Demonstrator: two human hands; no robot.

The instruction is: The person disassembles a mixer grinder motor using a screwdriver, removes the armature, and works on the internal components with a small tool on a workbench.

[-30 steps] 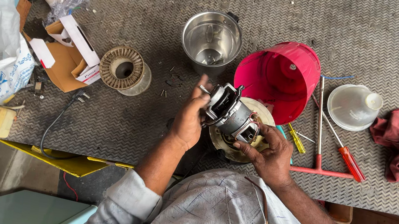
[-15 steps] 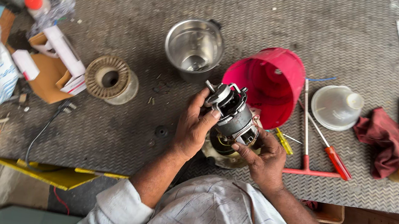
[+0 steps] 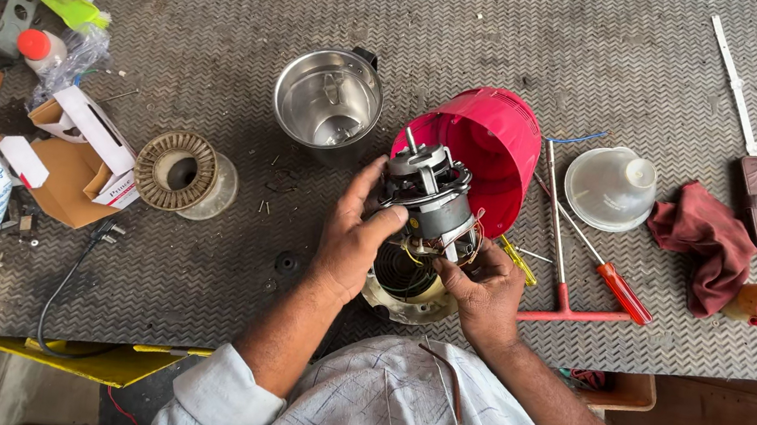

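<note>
Head view: my left hand [image 3: 350, 243] now grips the motor [image 3: 429, 200] upright; right hand [image 3: 485, 290] pinches wires at its 5 o'clock.

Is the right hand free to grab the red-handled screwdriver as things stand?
Probably not at once: the right hand grips the motor along with the left hand. The red-handled screwdriver lies unobstructed just right of it on the table.
</note>
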